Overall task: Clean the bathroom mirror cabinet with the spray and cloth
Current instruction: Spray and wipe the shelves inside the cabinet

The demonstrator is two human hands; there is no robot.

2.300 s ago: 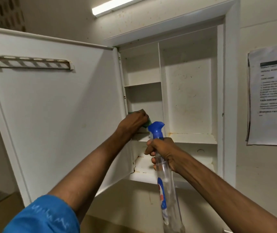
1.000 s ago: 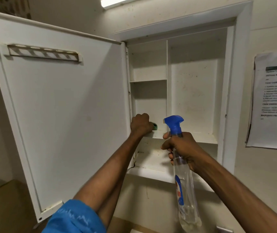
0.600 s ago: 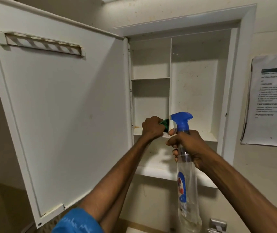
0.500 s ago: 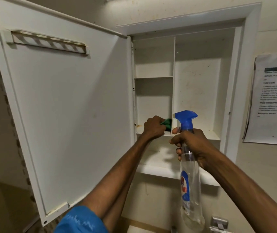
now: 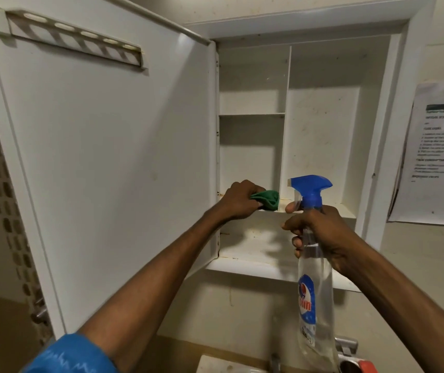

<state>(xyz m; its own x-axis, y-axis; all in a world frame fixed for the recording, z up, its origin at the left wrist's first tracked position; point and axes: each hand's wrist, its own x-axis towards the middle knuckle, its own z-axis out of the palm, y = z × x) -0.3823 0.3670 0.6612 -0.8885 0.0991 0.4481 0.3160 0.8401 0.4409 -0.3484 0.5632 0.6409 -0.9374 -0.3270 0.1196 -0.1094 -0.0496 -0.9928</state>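
Note:
The white mirror cabinet point(image 5: 320, 125) hangs open on the wall, its door point(image 5: 102, 146) swung out to the left. My left hand point(image 5: 239, 199) grips a bunched green cloth point(image 5: 348, 199) and holds it on the middle shelf point(image 5: 344, 210) at the foot of the left compartment. My right hand point(image 5: 320, 235) grips the neck of a clear spray bottle point(image 5: 315, 300) with a blue trigger head, held upright in front of the lower shelf, nozzle pointing left toward the cloth.
A slotted holder strip point(image 5: 73, 41) runs across the top of the door's inner face. A printed paper sheet point(image 5: 436, 154) is stuck to the wall on the right. Below are a sink edge point(image 5: 223, 366), a tap point(image 5: 346, 345) and a red object point(image 5: 366, 367).
My left hand has slid the cloth rightward along the middle shelf, and more of the cloth shows now. My right hand with the bottle has stayed beside it. The camera has shifted.

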